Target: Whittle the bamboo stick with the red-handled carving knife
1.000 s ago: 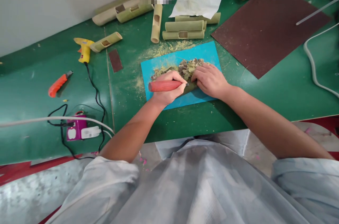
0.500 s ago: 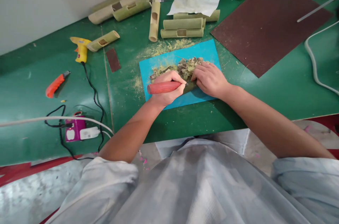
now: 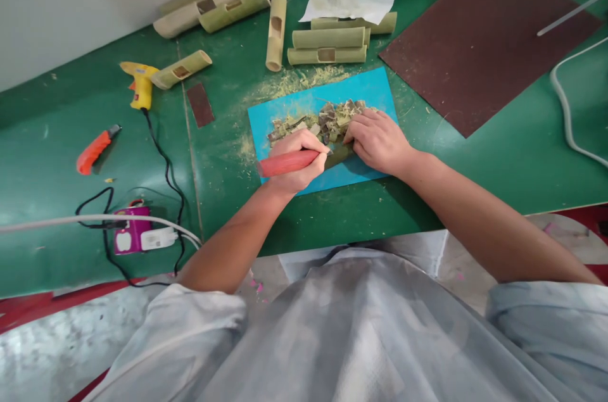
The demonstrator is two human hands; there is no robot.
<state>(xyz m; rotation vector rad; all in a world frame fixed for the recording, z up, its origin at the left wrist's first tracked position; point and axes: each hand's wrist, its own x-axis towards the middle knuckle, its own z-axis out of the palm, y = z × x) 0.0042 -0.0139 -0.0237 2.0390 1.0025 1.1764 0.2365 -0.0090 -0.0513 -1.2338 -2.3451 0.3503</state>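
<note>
Gripped a red tool [image 3: 287,163] in the clenched left hand [image 3: 301,160] and clasped a tube [image 3: 339,154] under the half-curled right hand [image 3: 379,141], beside shavings [image 3: 329,122] on the blue mat [image 3: 382,87].

I can tell this is a workshop. The big green table [image 3: 351,217] is messy with dust [image 3: 246,147] and curly shavings [image 3: 350,112]. Cut bamboo tubes [image 3: 327,38] with holes lie at twelve o'clock. I also see a red-handled tool [image 3: 287,163] in the middle, a yellow glue gun [image 3: 143,82] at ten o'clock, an orange knife [image 3: 94,152] at nine.
</note>
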